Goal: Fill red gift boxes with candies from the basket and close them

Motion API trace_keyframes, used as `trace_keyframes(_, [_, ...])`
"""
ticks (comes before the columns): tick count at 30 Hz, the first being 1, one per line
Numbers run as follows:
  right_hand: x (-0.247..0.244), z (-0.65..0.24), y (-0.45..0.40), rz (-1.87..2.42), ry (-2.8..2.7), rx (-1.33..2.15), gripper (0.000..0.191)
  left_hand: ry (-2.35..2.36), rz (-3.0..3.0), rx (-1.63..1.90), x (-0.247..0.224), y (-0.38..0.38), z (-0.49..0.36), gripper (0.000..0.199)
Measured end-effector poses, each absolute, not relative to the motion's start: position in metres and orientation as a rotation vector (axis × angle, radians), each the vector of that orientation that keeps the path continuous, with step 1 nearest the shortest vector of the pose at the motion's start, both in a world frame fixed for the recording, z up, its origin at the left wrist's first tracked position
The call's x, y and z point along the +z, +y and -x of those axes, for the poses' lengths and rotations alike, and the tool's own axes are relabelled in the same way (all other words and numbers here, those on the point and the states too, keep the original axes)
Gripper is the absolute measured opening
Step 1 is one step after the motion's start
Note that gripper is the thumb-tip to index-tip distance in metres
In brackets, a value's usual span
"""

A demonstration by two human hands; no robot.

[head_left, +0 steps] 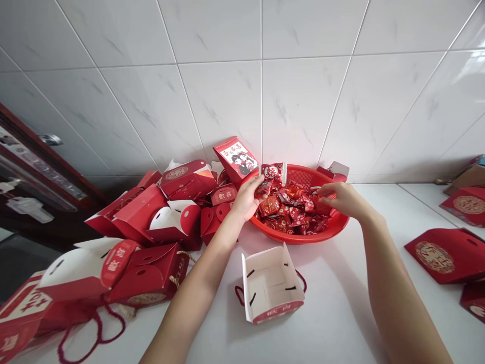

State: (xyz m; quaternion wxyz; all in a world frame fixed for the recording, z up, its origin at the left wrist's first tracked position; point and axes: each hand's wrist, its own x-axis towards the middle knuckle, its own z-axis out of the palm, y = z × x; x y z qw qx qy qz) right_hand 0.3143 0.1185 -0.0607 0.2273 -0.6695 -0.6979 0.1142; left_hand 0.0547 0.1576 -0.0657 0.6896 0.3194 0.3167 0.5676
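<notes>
A red plastic basket (273, 233) holds a heap of red wrapped candies (293, 205). My left hand (247, 198) is over the basket's left rim, its fingers closed on wrapped candies; a larger red packet (273, 173) with a pale crimped edge sticks up at the fingertips. On the right side of the basket, my right hand (339, 198) has its fingers curled and pinched at a red wrapped candy, partly hidden by the hand. Between my forearms stands an open gift box (265, 283), white inside, with dark red cord handles; no candy shows in it.
Many red gift boxes (182, 182) crowd the left side, some with flaps up and cords loose. More red boxes (439, 255) lie at the right edge. A tiled wall (227, 101) rises behind the white tabletop (322, 313). A dark door with keys (30, 207) is at far left.
</notes>
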Motion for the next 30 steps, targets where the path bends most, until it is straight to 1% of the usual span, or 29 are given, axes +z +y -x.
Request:
trace_keyframes(5, [-0.064,-0.312,0.122,1.779,-1.984,0.358,0.018,0.697,-0.76,1.243,-0.066,0.158,-0.054,0.016])
trace_keyframes(12, [-0.073,-0.3,0.126,1.77,-2.179,0.528,0.025,0.695,-0.757,1.243,-0.068,0.16,-0.054,0.015])
trace_keyframes(16, [-0.081,-0.296,0.129,1.843,-2.259,0.568,0.026,0.697,-0.757,1.249,-0.068,0.16,-0.054,0.017])
trace_keyframes(20, [-0.084,-0.293,0.129,1.937,-2.336,0.533,0.035,0.694,-0.758,1.259,-0.067,0.159,-0.054,0.017])
trace_keyframes(22, [-0.083,-0.29,0.128,1.989,-2.363,0.517,0.037,0.697,-0.757,1.264,-0.068,0.159,-0.054,0.016])
trace_keyframes(28, [-0.078,-0.285,0.124,2.061,-2.425,0.536,0.02,0.695,-0.77,1.262,-0.068,0.159,-0.054,0.016])
trace_keyframes(30, [-0.078,-0.284,0.124,2.078,-2.423,0.535,0.021,0.689,-0.781,1.257,-0.068,0.159,-0.054,0.018])
